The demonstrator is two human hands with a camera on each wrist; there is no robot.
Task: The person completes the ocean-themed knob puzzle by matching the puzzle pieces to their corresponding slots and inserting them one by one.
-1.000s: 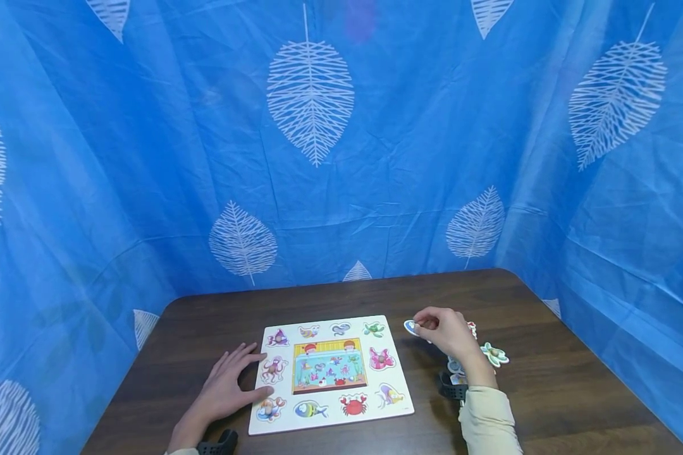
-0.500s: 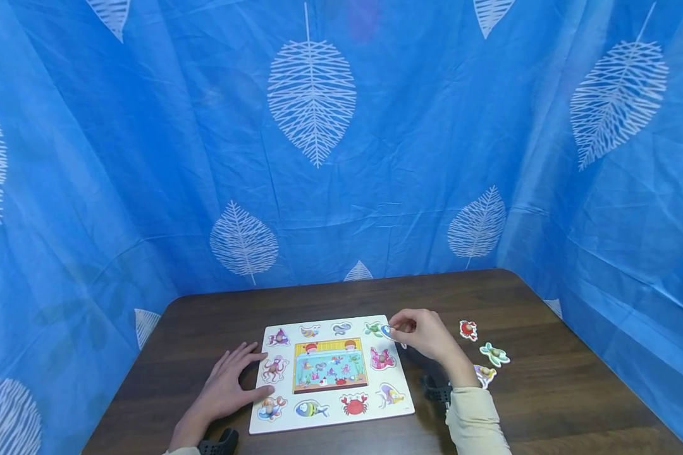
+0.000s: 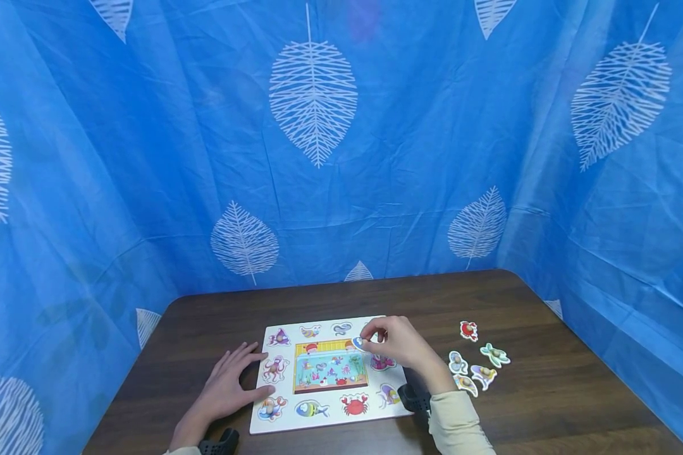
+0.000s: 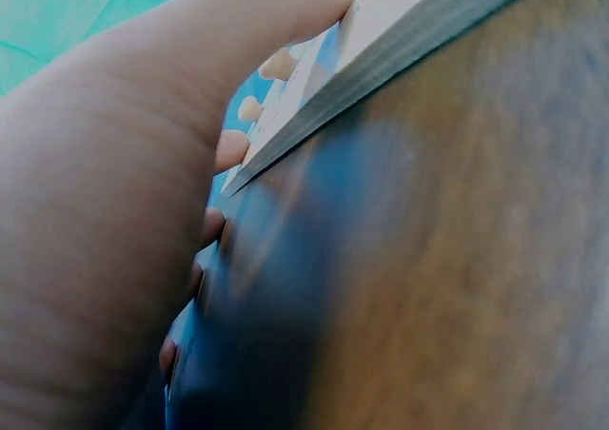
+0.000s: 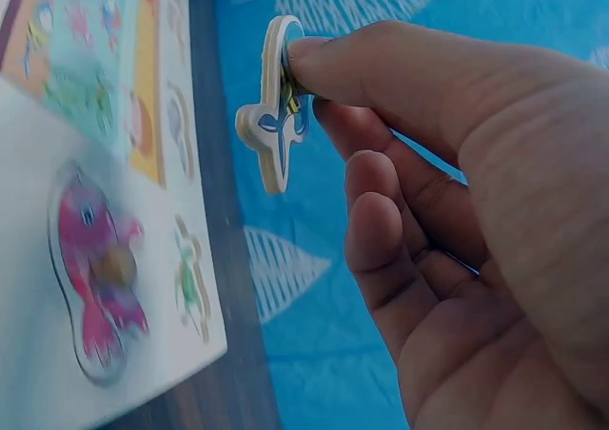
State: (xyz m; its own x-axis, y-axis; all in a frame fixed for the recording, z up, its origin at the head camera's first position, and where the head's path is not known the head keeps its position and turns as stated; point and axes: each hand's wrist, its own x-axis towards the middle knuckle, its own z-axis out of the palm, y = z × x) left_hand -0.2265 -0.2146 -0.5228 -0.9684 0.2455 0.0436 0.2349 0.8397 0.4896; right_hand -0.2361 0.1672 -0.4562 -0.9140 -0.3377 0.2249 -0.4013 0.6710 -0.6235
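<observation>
My right hand (image 3: 398, 344) pinches a blue-and-white fish puzzle piece (image 3: 357, 342) between thumb and forefinger. It is held above the upper right of the white puzzle board (image 3: 330, 418). In the right wrist view the fish piece (image 5: 278, 116) is edge-on, tail down, clear of the board; the other fingers are loosely curled. My left hand (image 3: 227, 385) lies spread at the board's left edge, thumb and forefinger touching it. Knobbed pieces sit in the board: a purple fish (image 3: 279, 337), an octopus (image 3: 274, 370), and a pink animal (image 5: 90, 268) beneath the right hand.
Several loose pieces lie on the dark wooden table (image 3: 546, 404) right of the board: a red crab (image 3: 468, 331), a green piece (image 3: 494, 355), a grey one (image 3: 458, 363) and a yellow-purple one (image 3: 484, 375). A blue leaf-print curtain (image 3: 375, 158) surrounds the table.
My right hand has carried the fish piece leftward from beside the loose pieces to over the board, uncovering those pieces. The left hand has stayed at the board's left edge.
</observation>
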